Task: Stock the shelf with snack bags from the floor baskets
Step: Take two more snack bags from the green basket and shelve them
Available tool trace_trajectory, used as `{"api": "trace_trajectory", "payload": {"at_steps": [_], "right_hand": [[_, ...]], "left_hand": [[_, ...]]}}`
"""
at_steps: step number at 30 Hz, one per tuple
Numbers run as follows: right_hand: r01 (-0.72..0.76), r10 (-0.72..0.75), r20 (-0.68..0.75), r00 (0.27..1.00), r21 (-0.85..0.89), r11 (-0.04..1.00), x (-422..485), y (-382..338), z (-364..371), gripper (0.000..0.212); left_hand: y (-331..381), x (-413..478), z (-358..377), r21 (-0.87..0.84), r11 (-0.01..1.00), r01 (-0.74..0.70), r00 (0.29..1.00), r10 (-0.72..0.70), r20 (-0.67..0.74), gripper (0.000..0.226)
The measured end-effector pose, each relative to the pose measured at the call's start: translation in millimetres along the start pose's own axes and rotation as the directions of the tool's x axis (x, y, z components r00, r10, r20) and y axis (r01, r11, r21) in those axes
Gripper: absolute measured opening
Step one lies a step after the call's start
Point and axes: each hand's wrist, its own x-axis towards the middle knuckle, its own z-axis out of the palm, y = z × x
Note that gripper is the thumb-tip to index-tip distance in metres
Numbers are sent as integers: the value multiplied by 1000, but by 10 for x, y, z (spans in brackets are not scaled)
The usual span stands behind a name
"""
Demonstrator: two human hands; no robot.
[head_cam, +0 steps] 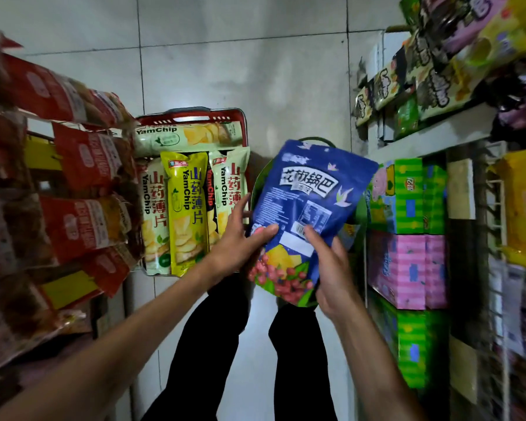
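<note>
A blue snack bag (304, 202) with white lettering and pink and yellow pictures is held up over the floor. My left hand (240, 238) grips its lower left edge and my right hand (331, 268) grips its lower right side. Below the bag a green basket (257, 183) shows only at its rim. To the left, a red basket (192, 117) on the floor holds several cream and yellow YamChip bags (186, 208). The white shelf (438, 135) on the right carries snack bags above.
Red snack bags (79, 165) hang from a rack along the left. Green and pink boxes (407, 253) are stacked under the right shelf, with a wire rack beside them. My dark-trousered legs stand on the grey tiled floor (240, 56).
</note>
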Motion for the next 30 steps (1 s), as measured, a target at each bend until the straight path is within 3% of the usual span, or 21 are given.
{"api": "trace_trajectory", "payload": {"at_steps": [2,3,4,6,7,9,10,12,14,16,19,22,25,27,30], "right_hand": [[96,-121,-113,986,-208,973,-39,128,70,30],[128,-159,-100,982,-267,955,-101,157,127,38],[151,-165,-32,986,-256,955,-162,176,162,45],[121,-114,95,989,-71,990,-192,233,125,55],[91,-89,133,987,-9,996,-203,241,76,52],[66,-50,174,984,-86,994,-168,250,-53,36],[72,-35,186,982,-192,979,-144,267,-102,43],[56,19,199,980,-365,929,-64,321,-175,83],[-86,137,208,968,-235,968,-25,321,-175,100],[-191,204,243,948,-77,979,8,301,-186,91],[-123,131,179,975,-56,991,-4,274,-184,65],[38,-30,39,999,-245,969,31,275,-187,64],[146,-157,14,988,-450,881,66,307,-241,68],[137,-121,64,991,-382,914,75,394,-263,47],[-55,81,151,985,-169,984,88,511,-279,21]], "left_hand": [[12,-71,135,252,959,-128,991,130,9,90],[56,-122,187,226,964,-143,988,126,87,92],[98,-152,219,119,986,-119,983,101,152,93],[148,-174,196,-67,997,-38,972,52,228,94],[158,-173,137,-120,993,14,970,16,242,93],[195,-169,8,-283,948,146,953,-58,296,86],[224,-189,-27,-388,887,252,937,-122,328,75],[278,-228,-33,-489,787,376,912,-221,346,57],[284,-233,25,-482,771,417,898,-267,349,54],[295,-232,93,-440,799,409,899,-271,343,51],[264,-195,91,-417,827,378,911,-251,328,47],[176,-184,-21,-437,840,321,927,-184,328,57],[22,-138,-89,-353,904,242,937,-122,328,66],[-96,-87,-183,-306,922,237,950,-154,270,68],[-275,-32,-496,-378,880,289,946,-202,254,73]]}}
